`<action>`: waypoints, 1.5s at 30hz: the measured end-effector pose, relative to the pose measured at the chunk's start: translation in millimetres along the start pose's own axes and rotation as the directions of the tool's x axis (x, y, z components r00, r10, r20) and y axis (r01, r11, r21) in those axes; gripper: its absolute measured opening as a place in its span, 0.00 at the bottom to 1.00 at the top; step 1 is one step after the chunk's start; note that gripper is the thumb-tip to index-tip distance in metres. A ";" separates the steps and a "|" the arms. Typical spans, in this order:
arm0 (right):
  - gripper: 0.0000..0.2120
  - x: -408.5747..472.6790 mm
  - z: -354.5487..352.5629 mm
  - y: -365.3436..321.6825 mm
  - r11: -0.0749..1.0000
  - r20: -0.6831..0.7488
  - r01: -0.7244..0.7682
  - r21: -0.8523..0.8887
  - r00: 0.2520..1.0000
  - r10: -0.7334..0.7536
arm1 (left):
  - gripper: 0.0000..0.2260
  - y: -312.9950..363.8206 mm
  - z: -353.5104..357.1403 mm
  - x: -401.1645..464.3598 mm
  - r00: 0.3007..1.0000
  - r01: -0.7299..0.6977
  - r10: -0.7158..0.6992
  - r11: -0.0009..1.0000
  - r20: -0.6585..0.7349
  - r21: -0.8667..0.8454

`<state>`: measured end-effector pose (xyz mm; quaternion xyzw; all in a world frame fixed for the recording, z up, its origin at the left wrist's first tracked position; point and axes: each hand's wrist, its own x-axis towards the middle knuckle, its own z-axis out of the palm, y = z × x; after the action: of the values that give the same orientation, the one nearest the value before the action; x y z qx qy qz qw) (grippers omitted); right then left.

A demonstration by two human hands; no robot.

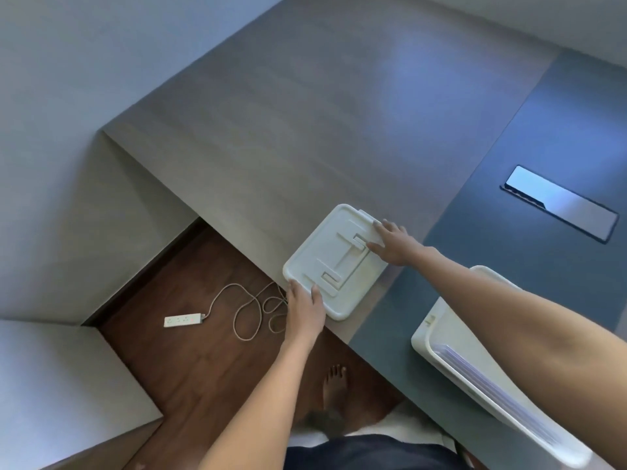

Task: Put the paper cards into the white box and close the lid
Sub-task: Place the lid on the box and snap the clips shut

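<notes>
Lid point(339, 262): my left hand point(303, 308) and right hand point(395, 244) grip opposite edges, fingers curled on; white box point(441, 337) lies rightward, holding paper cards point(488, 385).

You will find no legible text, label, brand or number on any surface near your hands.

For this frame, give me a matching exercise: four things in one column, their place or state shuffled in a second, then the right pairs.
Things:
1. lid
2. white box
3. paper cards
4. power strip

Places or states:
A. on the wooden floor
B. open, under the right forearm
C. flat on the table, a hand at each end
D. inside the box

Pairs: 1-C, 2-B, 3-D, 4-A
</notes>
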<state>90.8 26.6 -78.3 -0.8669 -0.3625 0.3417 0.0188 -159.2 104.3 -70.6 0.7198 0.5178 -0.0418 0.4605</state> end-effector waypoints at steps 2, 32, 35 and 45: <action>0.35 -2.7 8.0 -2.5 0.999 -0.050 -0.013 0.034 0.999 0.014 | 0.22 -1.6 1.8 2.1 0.998 0.021 -0.028 0.994 -0.057 -0.111; 0.21 -137.6 -99.1 77.3 0.588 -0.471 0.094 0.803 0.705 0.531 | 0.10 182.9 -13.7 19.3 0.926 -0.342 0.290 0.915 -0.240 -0.215; 0.12 -177.5 -91.2 96.4 0.516 -0.489 0.141 0.845 0.595 0.638 | 0.09 205.0 5.2 6.2 0.909 -0.402 0.364 0.894 -0.202 -0.199; 0.07 -278.2 -21.2 149.6 0.324 -0.346 0.122 0.938 0.358 0.867 | 0.11 229.2 62.9 -50.8 0.833 -0.553 0.554 0.831 -0.013 -0.055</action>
<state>55.6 -257.4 57.0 -0.8252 0.1947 -0.0126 0.5302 23.3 14.8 62.7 0.8254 0.2876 0.1066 0.4739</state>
